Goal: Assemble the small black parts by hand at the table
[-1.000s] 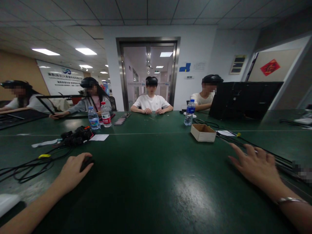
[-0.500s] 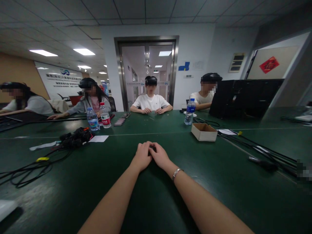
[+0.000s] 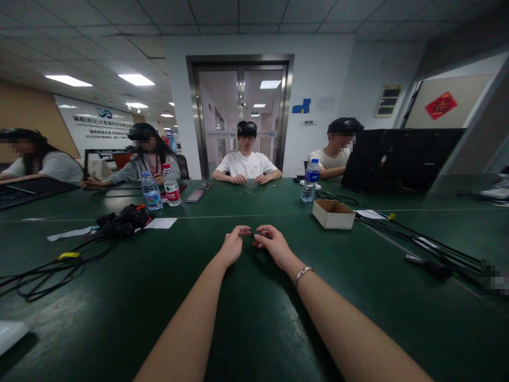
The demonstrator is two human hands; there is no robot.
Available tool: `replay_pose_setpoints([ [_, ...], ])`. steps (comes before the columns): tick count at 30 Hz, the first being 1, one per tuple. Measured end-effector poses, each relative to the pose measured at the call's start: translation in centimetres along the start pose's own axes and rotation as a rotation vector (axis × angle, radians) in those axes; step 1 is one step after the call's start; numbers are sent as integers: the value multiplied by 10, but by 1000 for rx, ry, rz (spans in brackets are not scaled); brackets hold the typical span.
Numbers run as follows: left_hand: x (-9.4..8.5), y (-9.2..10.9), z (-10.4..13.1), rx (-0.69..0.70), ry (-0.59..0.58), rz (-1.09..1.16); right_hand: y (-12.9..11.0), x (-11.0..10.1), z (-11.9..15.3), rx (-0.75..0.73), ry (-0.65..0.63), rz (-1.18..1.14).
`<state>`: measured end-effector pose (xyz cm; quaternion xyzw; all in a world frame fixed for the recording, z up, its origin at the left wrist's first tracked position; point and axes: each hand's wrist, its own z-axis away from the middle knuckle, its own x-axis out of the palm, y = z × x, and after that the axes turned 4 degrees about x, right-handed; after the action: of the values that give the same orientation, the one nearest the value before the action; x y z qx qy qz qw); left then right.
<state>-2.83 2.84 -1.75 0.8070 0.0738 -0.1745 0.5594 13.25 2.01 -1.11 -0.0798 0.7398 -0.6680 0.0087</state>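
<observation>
Both my hands are over the middle of the dark green table, a small gap between them. A small dark object sits between the fingertips, too small to make out. My right hand is closed in a pinch on it, with a silver bracelet at the wrist. My left hand has its fingers bent towards the same object, the index fingertip at its left side; whether it grips anything is unclear.
An open cardboard box and a water bottle stand right of my hands. Two bottles, black gear and cables lie left. More cables run right. Several people sit around the table.
My hands have moved apart from touching each other, the right one shifting right, and the small dark object now shows between them. At the far left, a person has lifted a dark-framed panel upright.
</observation>
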Motion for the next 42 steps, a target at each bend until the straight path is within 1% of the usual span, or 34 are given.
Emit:
replay_pose_setpoints([
  [2, -2, -1, 2, 10, 17, 18, -1, -1, 1, 21, 2, -73],
  [4, -4, -2, 3, -13, 59, 94, -2, -2, 2, 50, -9, -146],
  [6, -6, -3, 4, -62, 104, 225, -4, -2, 3, 73, -22, -205],
  [8, -8, -3, 5, -108, 114, 367, -5, -1, 4, 90, -37, -220],
  [11, -7, 3, 6, -154, 126, 542, -5, 1, 4, 111, -53, -147],
  [15, -2, 19, 9, -239, 211, 755, -4, 4, 2, 112, -37, -51],
  [18, 0, 26, 9, -300, 262, 841, -2, 4, 2, 85, -42, -7],
  [22, -3, 28, 8, -292, 315, 945, 3, 5, 2, 7, -71, 104],
  [24, -5, 27, 7, -290, 338, 992, 5, 6, 3, -42, -65, 183],
  [26, -6, 28, 7, -301, 348, 1020, 6, 7, 4, -81, -50, 256],
  [28, -6, 29, 8, -318, 328, 1020, 5, 8, 5, -102, -47, 300],
  [32, -3, 30, 10, -356, 269, 965, 1, 7, 7, -111, -80, 311],
  [35, -1, 27, 10, -358, 294, 929, 0, 6, 8, -103, -95, 295],
  [37, 0, 23, 9, -323, 298, 896, 0, 5, 8, -98, -105, 293],
  [42, 3, 17, 7, -190, 249, 776, 1, 4, 6, -97, -115, 274],
])
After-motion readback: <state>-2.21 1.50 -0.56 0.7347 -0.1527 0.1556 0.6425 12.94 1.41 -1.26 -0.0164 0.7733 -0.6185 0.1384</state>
